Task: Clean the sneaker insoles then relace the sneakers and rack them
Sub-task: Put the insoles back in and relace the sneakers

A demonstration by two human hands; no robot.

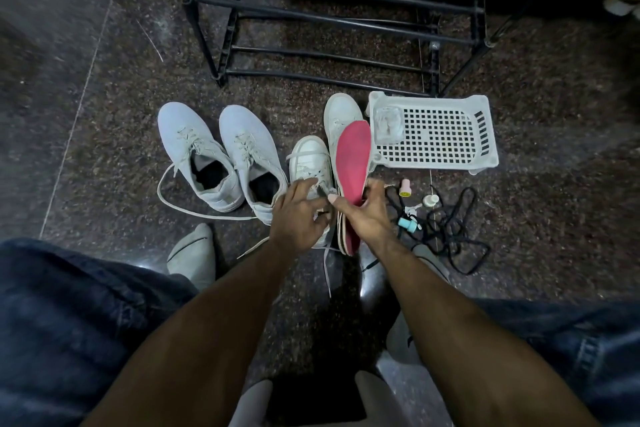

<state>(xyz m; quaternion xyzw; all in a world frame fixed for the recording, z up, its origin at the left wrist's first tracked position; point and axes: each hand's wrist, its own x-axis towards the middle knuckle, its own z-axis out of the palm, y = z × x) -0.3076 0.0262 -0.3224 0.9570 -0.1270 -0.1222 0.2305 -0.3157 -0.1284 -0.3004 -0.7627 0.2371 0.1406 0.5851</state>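
In right grip (363, 215): red insole (353, 159)
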